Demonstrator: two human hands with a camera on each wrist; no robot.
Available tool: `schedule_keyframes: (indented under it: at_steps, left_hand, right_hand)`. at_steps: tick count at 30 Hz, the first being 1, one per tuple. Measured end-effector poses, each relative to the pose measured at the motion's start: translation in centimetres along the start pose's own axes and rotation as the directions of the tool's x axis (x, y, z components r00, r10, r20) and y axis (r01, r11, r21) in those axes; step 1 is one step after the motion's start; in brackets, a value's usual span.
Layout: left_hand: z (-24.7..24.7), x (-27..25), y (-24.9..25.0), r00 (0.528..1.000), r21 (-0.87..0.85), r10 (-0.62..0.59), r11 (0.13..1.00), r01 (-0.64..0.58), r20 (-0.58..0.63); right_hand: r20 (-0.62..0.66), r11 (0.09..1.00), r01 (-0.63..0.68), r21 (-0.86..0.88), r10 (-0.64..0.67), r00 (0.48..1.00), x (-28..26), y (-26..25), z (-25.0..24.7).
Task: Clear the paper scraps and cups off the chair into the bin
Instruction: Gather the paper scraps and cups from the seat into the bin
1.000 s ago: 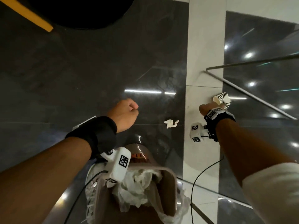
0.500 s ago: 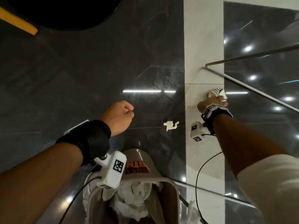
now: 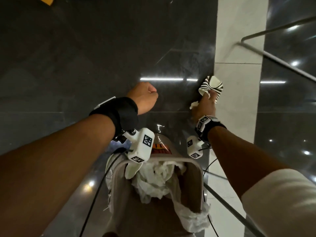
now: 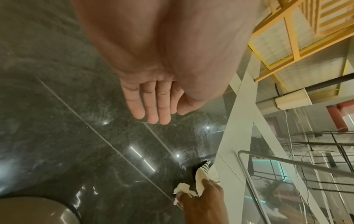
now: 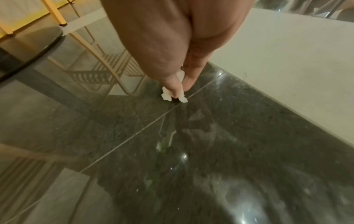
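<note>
My right hand [image 3: 205, 103] grips a crushed zebra-striped paper cup [image 3: 212, 84] and pinches a white paper scrap [image 3: 194, 104] low over the dark floor. The right wrist view shows two fingertips of the right hand [image 5: 182, 84] closed on the scrap [image 5: 166, 94] close to the tiles. From the left wrist, the cup [image 4: 202, 174] and scrap [image 4: 182, 187] are in view. My left hand [image 3: 144, 97] hangs in a fist over the floor, fingers [image 4: 151, 104] curled on the palm, holding nothing. The beige bin [image 3: 193, 178] stands below my arms, with crumpled white paper inside.
A white tile strip [image 3: 239, 48] crosses the glossy dark floor. A thin metal frame [image 3: 273, 59] rises at the right. A yellow chair frame [image 5: 107, 63] stands to the left in the right wrist view. A plain paper cup [image 4: 293, 99] lies on its side by a yellow frame.
My right hand moved left from the white strip, still holding the striped cup, and closed on the paper scrap that lay on the dark floor. The left fist barely moved.
</note>
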State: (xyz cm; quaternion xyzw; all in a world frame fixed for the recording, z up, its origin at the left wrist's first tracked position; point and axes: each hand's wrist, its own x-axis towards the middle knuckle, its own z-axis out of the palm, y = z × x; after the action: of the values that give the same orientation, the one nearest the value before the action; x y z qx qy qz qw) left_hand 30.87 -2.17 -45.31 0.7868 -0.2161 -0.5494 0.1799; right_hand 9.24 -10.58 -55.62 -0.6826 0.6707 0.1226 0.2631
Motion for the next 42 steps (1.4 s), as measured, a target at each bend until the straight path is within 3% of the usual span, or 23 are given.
schedule_keyframes:
  at_steps: [6,12,16,19,22,24,26,31,36,42]
  left_hand:
    - [-1.4,-4.2,0.7,0.999,0.005,-0.035,0.999,0.035,-0.041]
    - [-1.6,-15.8,2.6,0.997,0.088,0.056,0.994,-0.06,0.046]
    - [-1.7,-22.8,3.4,0.982,0.076,0.186,0.98,-0.186,0.007]
    - [-1.6,-26.7,2.5,0.977,0.111,0.202,0.972,-0.209,0.069]
    - [-0.9,-28.6,-0.1,0.978,0.178,0.206,0.963,-0.204,0.004]
    - [-0.1,-28.5,-2.3,0.986,0.169,0.166,0.972,-0.161,-0.015]
    - [0.8,-27.9,-4.2,0.993,0.163,0.104,0.98,-0.111,0.046]
    - [2.0,-28.0,-6.5,0.992,0.158,0.105,0.981,-0.115,0.066]
    - [0.0,-30.7,-6.0,0.991,0.234,0.041,0.97,-0.069,0.124]
    - [-3.2,-33.0,-3.7,0.99,0.294,0.05,0.952,-0.088,0.134]
  right_hand:
    - [0.009,0.975,-0.049,0.216,0.048,0.999,-2.6,-2.8,-7.5]
    - [0.11,0.92,0.082,0.383,-0.133,0.985,-14.1,-8.2,-17.9]
    - [0.289,0.905,0.186,0.382,-0.308,0.906,-23.5,-8.0,-22.0]
    - [0.392,0.912,0.15,0.382,-0.306,0.868,-28.7,-6.3,-22.2]
    - [0.425,0.918,0.143,0.37,-0.305,0.852,-31.2,-5.1,-20.2]
    - [0.455,0.94,0.144,0.309,-0.279,0.846,-31.4,-4.5,-17.8]
    - [0.472,0.958,0.146,0.247,-0.25,0.846,-31.0,-4.1,-14.9]
    - [0.514,0.965,0.263,0.013,-0.232,0.826,-30.9,-3.3,-11.0]
    - [0.479,0.971,0.234,-0.039,-0.187,0.857,-32.5,-2.3,-13.1]
    - [0.477,0.977,0.198,0.083,-0.213,0.853,-35.0,-3.0,-19.1]
